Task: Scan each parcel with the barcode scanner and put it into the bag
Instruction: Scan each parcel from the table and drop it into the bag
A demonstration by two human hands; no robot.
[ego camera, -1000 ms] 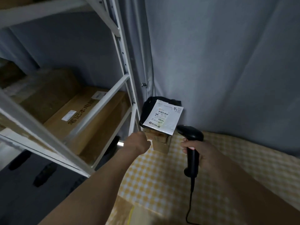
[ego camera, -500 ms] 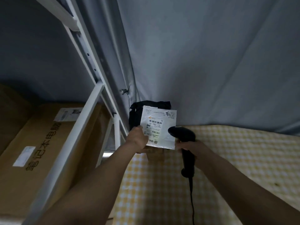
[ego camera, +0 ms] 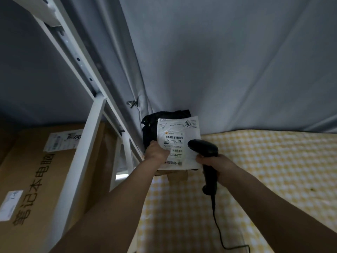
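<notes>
Scanning step – left hand (ego camera: 158,152) grips parcel (ego camera: 177,141); right hand (ego camera: 217,164) grasps barcode scanner (ego camera: 207,152) – advise squaring scanner head to upper barcode

- A grey curtain (ego camera: 228,66) hangs in soft folds across the back, dimly lit.
- A white metal shelf frame (ego camera: 85,157) rises at the left.
- A brown cardboard box (ego camera: 34,176) with white labels and dark printed characters sits on the shelf.
- A small metal clip (ego camera: 132,103) pinches the curtain beside the frame.
- A yellow-and-white checked cloth (ego camera: 273,170) covers the worktop at the right.
</notes>
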